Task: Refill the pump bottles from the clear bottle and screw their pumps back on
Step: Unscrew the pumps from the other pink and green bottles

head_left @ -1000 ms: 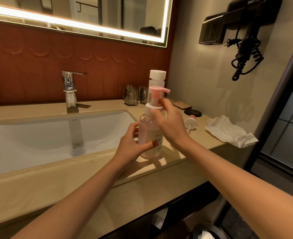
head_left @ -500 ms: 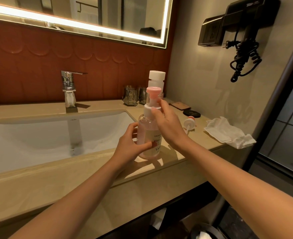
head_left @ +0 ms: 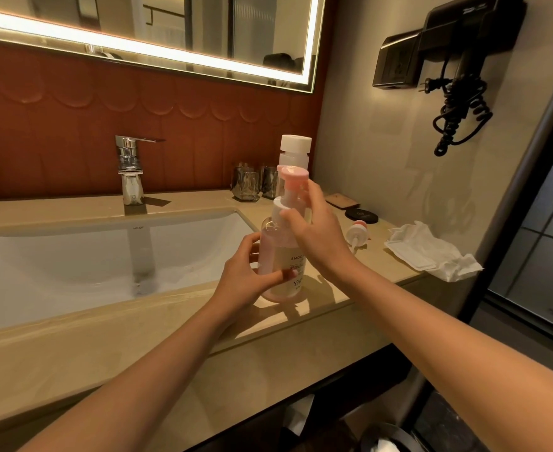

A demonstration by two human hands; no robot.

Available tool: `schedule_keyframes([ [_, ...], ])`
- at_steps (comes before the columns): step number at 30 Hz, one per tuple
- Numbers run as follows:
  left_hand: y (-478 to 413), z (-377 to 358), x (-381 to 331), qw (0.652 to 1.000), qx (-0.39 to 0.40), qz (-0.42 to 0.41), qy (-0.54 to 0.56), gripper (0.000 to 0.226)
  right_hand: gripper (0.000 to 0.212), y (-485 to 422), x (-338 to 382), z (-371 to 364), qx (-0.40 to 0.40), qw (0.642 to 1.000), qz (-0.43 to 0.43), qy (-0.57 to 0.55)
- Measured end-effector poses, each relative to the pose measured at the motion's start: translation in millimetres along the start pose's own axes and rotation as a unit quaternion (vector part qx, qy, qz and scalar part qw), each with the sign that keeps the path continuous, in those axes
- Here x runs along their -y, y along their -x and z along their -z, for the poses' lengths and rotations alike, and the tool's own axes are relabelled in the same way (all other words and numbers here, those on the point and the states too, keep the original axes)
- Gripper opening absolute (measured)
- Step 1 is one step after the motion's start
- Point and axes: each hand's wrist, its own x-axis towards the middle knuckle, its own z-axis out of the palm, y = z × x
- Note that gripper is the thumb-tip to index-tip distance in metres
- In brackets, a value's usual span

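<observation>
Near the front edge of the surface (head_left: 170,321), just right of the sink (head_left: 73,256), the pump bottle (head_left: 280,256) stands upright, the left hand (head_left: 249,275) gripping its body, seemingly to stop it turning, while the right hand (head_left: 317,236) curls its fingers round the collar of the pump (head_left: 293,174), apparently to screw it down.

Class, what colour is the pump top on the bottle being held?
The pump top is pink, above a white collar; the head view shows it best.
</observation>
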Motion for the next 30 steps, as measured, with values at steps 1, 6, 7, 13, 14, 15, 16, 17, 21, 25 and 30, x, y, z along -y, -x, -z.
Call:
schedule_keyframes([
  [1,0.1,-0.1,-0.1,1.0,0.0,0.002,0.002,0.067,0.054,-0.1,0.3,-0.4,-0.004,1.0,0.001,0.015],
  [6,0.2,0.5,-0.1,1.0,0.001,-0.003,-0.004,0.063,0.061,-1.5,2.0,0.7,-0.05,0.996,0.0,0.071],
  [7,0.1,0.7,0.0,1.0,0.002,-0.002,-0.004,0.065,0.058,-1.7,1.9,1.2,-0.045,0.997,0.0,0.061],
  [13,0.5,-0.5,-2.1,1.0,0.003,0.002,0.002,0.071,0.064,-0.1,0.1,-2.2,-0.001,0.999,-0.005,0.043],
  [14,0.4,-0.4,-1.9,1.0,0.003,0.002,0.002,0.07,0.069,-0.9,0.1,-2.2,-0.02,0.998,-0.004,0.058],
  [15,0.3,0.0,-1.2,1.0,0.002,0.001,0.0,0.069,0.071,-1.6,0.6,-1.6,-0.039,0.997,-0.004,0.071],
  [16,0.2,0.4,-0.6,1.0,0.003,-0.002,-0.003,0.068,0.071,-2.5,1.0,-0.9,-0.054,0.995,-0.006,0.079],
  [17,0.3,0.8,-0.1,1.0,0.004,-0.004,-0.006,0.067,0.07,-3.2,1.0,0.1,-0.061,0.995,-0.01,0.082],
  [21,1.0,1.2,-1.3,1.0,0.004,-0.004,-0.001,0.068,0.051,-2.6,0.7,1.5,-0.025,0.999,-0.017,0.032],
  [25,1.4,0.5,-2.5,1.0,0.002,-0.003,-0.003,0.07,0.055,-1.7,0.8,1.4,0.004,0.999,-0.034,-0.002],
  [30,2.1,0.5,-2.8,1.0,0.003,0.005,0.01,0.069,0.063,-2.1,-1.1,-0.5,-0.057,0.996,-0.032,0.063],
])
